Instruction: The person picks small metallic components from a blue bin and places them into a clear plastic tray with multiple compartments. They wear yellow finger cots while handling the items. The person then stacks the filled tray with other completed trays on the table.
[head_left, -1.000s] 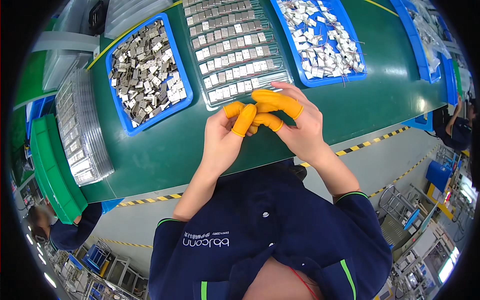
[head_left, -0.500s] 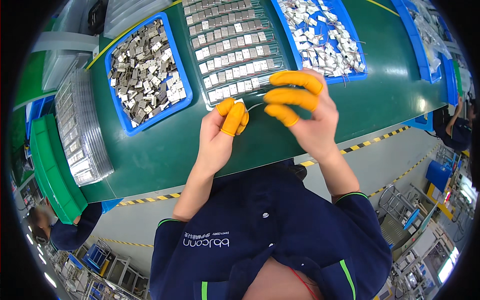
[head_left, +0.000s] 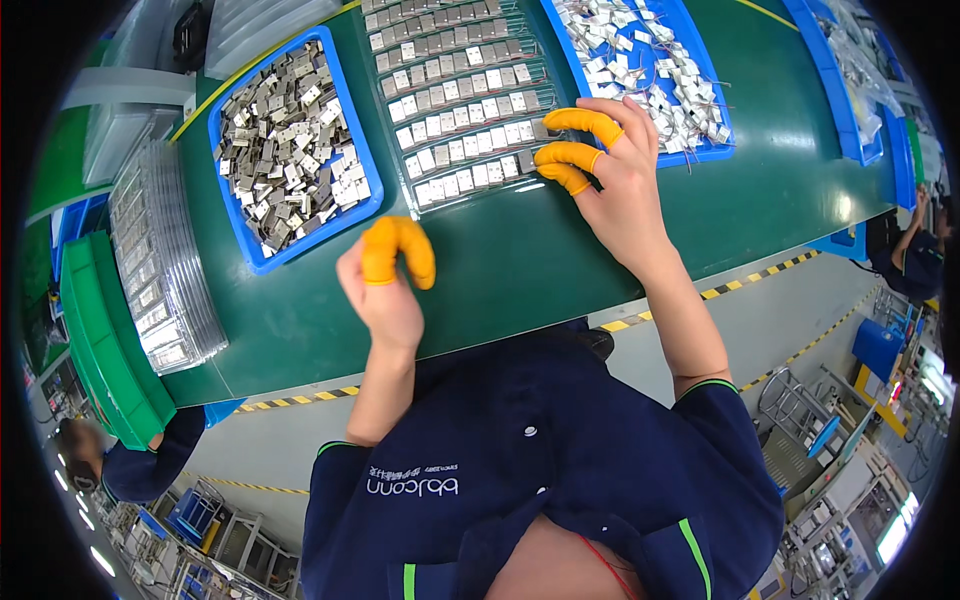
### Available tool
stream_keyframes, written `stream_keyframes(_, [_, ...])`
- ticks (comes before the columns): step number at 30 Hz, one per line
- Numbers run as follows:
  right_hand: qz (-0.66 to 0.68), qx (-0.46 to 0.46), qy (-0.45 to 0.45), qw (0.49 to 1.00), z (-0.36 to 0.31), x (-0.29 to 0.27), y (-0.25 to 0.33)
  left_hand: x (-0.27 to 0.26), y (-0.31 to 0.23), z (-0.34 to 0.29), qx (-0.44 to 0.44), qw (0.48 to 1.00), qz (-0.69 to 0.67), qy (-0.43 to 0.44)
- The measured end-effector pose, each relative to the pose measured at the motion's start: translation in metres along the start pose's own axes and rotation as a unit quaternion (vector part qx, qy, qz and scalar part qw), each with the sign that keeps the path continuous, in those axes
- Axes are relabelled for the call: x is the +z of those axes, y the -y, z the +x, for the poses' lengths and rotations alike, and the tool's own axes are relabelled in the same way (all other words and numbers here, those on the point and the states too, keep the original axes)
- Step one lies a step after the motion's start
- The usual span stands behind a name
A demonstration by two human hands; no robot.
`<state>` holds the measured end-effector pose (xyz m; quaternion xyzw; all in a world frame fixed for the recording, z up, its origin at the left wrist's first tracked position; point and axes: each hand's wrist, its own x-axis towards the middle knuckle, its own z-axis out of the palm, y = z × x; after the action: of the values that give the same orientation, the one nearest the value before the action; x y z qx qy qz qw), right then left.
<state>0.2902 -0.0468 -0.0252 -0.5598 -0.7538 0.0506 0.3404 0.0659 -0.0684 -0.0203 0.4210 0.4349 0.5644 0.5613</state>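
Observation:
My right hand, in yellow finger cots, is at the right end of the nearest row in a clear plastic tray. Its thumb and a fingertip close on a small grey wired block at that row's end; the fingertips partly hide the wire side. Rows of similar grey and white blocks fill the tray, with thin wires on their right. My left hand hovers over the green table, just below the left blue bin. Its cot-covered fingers are loosely bent, with a gap between them and nothing visible in them.
On the left, a blue bin holds many loose grey and white blocks. Another blue bin on the right holds white wired pieces. Stacked clear trays and a green crate stand at the left edge. Other people work at both sides.
My hands have moved apart. The left has drawn back leftward from the white piece it held; the right has moved to the tray's nearest row, where a grey block now sits at the end.

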Motion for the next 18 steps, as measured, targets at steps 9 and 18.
stream_keyframes(9, [-0.041, 0.014, 0.018, 0.999, -0.002, -0.003, 0.001, -0.041, -0.011, 0.006, 0.063, 0.991, 0.082, -0.079])
stream_keyframes(18, [-0.229, 0.296, 0.008, 0.927, 0.007, -0.061, -0.035, -0.072, -0.04, 0.05, 0.194, 0.814, 0.543, -0.07])
